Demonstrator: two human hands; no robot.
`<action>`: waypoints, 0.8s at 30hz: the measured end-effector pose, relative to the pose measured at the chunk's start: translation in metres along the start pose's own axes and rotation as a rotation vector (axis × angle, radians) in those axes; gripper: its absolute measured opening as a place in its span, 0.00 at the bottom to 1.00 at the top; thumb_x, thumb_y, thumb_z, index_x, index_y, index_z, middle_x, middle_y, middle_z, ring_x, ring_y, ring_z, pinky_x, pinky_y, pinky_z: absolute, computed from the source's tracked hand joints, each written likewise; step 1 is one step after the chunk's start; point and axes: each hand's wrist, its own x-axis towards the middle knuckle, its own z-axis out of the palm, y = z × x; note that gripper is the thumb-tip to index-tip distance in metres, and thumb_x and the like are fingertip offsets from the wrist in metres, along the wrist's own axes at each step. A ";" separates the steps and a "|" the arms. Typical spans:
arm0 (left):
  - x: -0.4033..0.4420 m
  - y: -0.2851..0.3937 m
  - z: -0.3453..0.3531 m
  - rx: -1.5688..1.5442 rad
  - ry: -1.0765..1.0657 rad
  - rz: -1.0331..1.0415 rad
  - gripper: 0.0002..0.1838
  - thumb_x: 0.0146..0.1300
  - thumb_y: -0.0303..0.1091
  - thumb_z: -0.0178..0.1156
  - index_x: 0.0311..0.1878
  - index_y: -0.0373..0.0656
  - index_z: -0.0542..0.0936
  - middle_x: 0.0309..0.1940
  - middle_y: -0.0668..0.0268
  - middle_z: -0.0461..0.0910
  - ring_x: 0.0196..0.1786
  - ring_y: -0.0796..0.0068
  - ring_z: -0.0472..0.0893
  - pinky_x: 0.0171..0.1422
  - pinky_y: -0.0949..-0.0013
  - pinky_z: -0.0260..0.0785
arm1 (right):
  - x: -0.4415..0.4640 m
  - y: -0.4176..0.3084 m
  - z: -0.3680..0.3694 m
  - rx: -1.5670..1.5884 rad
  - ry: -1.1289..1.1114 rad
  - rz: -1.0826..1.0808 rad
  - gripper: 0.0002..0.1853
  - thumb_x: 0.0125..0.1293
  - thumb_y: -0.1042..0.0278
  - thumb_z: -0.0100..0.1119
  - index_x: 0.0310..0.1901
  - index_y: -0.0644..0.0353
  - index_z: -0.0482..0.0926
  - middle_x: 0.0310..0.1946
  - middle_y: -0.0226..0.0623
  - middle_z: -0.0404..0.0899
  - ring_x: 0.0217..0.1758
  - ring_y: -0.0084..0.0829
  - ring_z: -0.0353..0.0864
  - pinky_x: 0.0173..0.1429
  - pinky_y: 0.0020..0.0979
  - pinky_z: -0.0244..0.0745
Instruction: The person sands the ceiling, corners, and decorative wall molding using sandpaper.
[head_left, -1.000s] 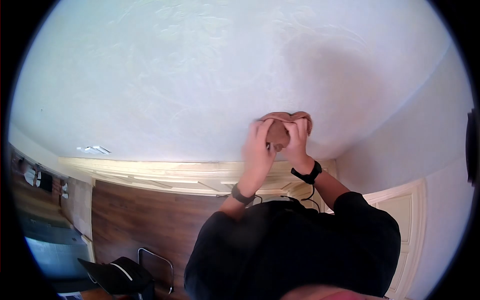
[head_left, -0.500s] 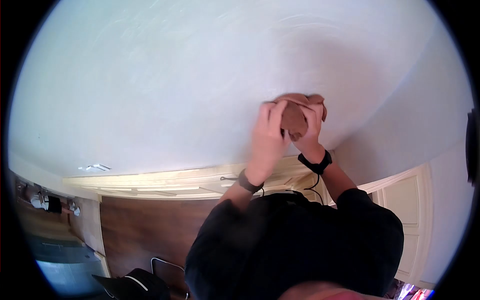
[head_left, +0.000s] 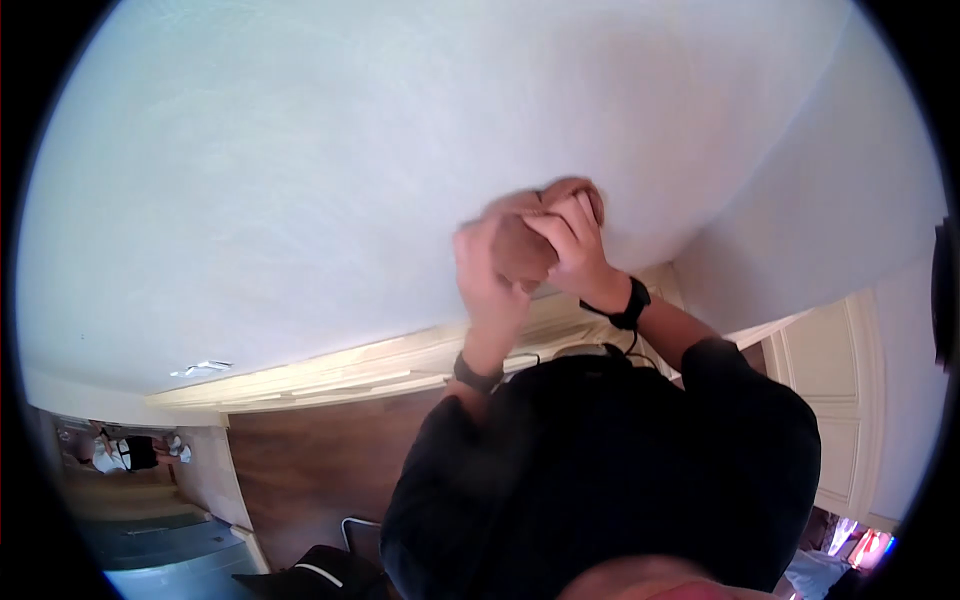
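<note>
A brown cloth (head_left: pixel 525 250) is bunched up between my two hands, over the pale countertop (head_left: pixel 300 200). My left hand (head_left: pixel 488 275) grips its left side, somewhat smeared by motion. On the other side, the fingers of my right hand (head_left: pixel 580 240) curl over the folded cloth. Each wrist wears a dark band. Whether the cloth's underside touches the countertop is hidden by the hands and folds. Faint streaks show on the pale surface.
Cream cabinet fronts (head_left: pixel 400 365) run below the countertop's near edge. A small white object (head_left: pixel 203 369) lies near that edge at left. A black chair (head_left: pixel 315 575) stands on the brown floor (head_left: pixel 310 450). Another person (head_left: pixel 135 453) is far left. A cream door panel (head_left: pixel 830 395) is at right.
Both hands have moved left with the cloth, and the cloth's folds have shifted. The view has turned slightly, so the person and chair appear farther right.
</note>
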 end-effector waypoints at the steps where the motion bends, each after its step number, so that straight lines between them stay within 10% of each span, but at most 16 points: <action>1: 0.006 0.005 -0.001 -0.003 0.022 -0.007 0.29 0.44 0.22 0.66 0.55 0.38 0.76 0.44 0.56 0.76 0.48 0.54 0.75 0.55 0.60 0.69 | 0.003 0.001 0.001 -0.007 -0.002 -0.002 0.24 0.44 0.71 0.70 0.47 0.54 0.77 0.46 0.33 0.75 0.50 0.42 0.72 0.54 0.42 0.64; 14: -0.025 -0.011 0.035 -0.047 -0.133 -0.009 0.30 0.39 0.20 0.66 0.52 0.43 0.77 0.45 0.54 0.78 0.46 0.50 0.79 0.47 0.58 0.75 | -0.055 0.037 -0.007 -0.048 0.120 0.017 0.25 0.46 0.69 0.73 0.48 0.55 0.77 0.43 0.36 0.73 0.42 0.40 0.73 0.45 0.39 0.68; 24: -0.143 -0.064 0.062 -0.044 -0.373 -0.350 0.23 0.44 0.22 0.67 0.48 0.40 0.78 0.44 0.54 0.80 0.46 0.51 0.80 0.50 0.61 0.74 | -0.194 0.049 0.006 0.000 -0.379 0.332 0.25 0.41 0.72 0.75 0.43 0.58 0.74 0.41 0.43 0.70 0.49 0.48 0.70 0.51 0.41 0.67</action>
